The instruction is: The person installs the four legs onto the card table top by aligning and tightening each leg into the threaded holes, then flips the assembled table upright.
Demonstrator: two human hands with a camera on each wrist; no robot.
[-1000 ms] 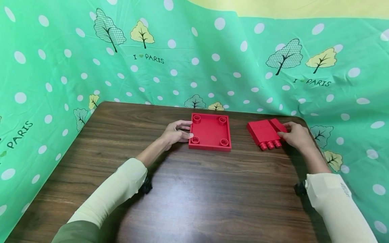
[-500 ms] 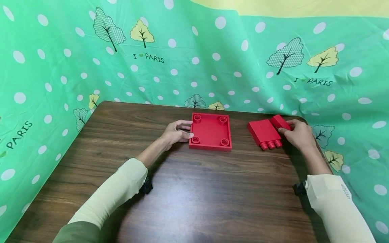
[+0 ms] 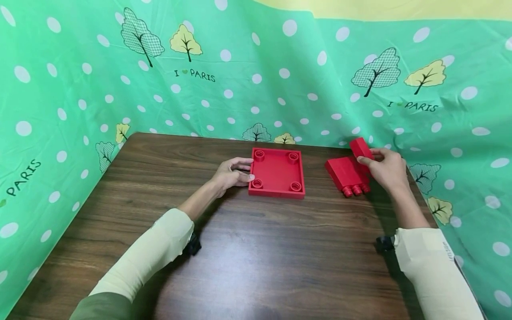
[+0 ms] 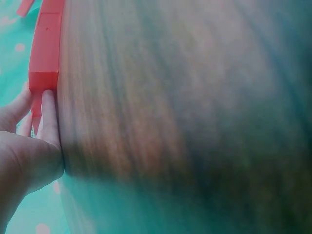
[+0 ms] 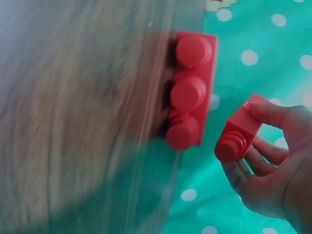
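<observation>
While my distant right hand (image 3: 387,170) is pinching a red block (image 3: 360,148) by its sides, likely leaving its stud (image 5: 229,148) clear, near the three-studded block (image 3: 344,172), my left hand (image 3: 230,174) is gripping the left edge of the tray (image 3: 277,172), presumably steadying it on the table (image 3: 296,253).

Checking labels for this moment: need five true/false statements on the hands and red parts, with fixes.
1. The right hand holds a red block. True.
2. The left hand touches the red square panel. True.
3. The held block is seated in the panel. False: it is apart, to the panel's right.
4. Right of the panel, three pegs show on the table. True.
5. Those pegs point away from the person. False: they point toward the person.
</observation>
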